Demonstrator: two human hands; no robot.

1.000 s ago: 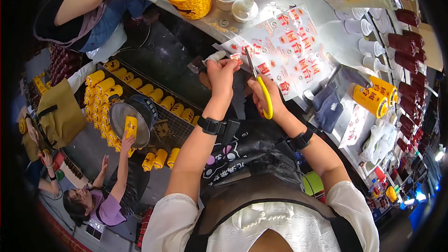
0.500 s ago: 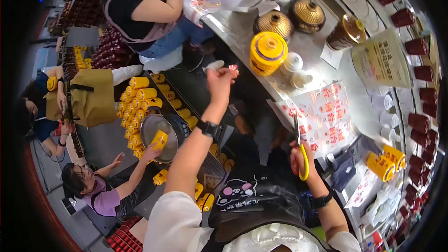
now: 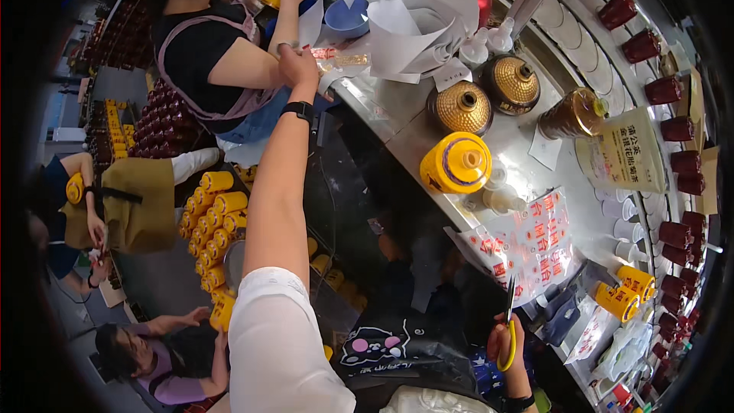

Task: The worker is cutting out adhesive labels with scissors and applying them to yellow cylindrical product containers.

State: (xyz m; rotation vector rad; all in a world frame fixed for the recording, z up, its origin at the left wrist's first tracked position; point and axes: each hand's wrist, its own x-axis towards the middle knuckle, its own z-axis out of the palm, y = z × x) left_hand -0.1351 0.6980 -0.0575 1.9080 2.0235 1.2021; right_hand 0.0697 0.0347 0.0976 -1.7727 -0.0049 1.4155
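My left arm stretches far forward to the co-worker's end of the bench. My left hand (image 3: 297, 66) is closed at the fingertips on a small red-and-white label piece (image 3: 308, 49), mostly hidden by the fingers. Beside it lie printed red and gold strips (image 3: 341, 59) at the bench corner. My right hand (image 3: 505, 343) holds scissors (image 3: 507, 333) by their yellow handles, low at the right, blades pointing away from me. Just beyond the blades, a sheet of red-printed labels (image 3: 535, 241) overhangs the bench edge.
On the metal bench (image 3: 397, 118) stand a yellow jar (image 3: 456, 163), gold-topped bottles (image 3: 460, 108), a brown drink bottle (image 3: 569, 115) and a blue bowl (image 3: 347, 17). A co-worker (image 3: 222, 61) sits beside my left hand. Yellow cans (image 3: 210, 222) are stacked at the left, near another person (image 3: 164, 359).
My left hand has moved forward with the small label piece, up to the strips beside the co-worker. My right hand, still gripping the scissors, sits lower in view as the view has shifted.
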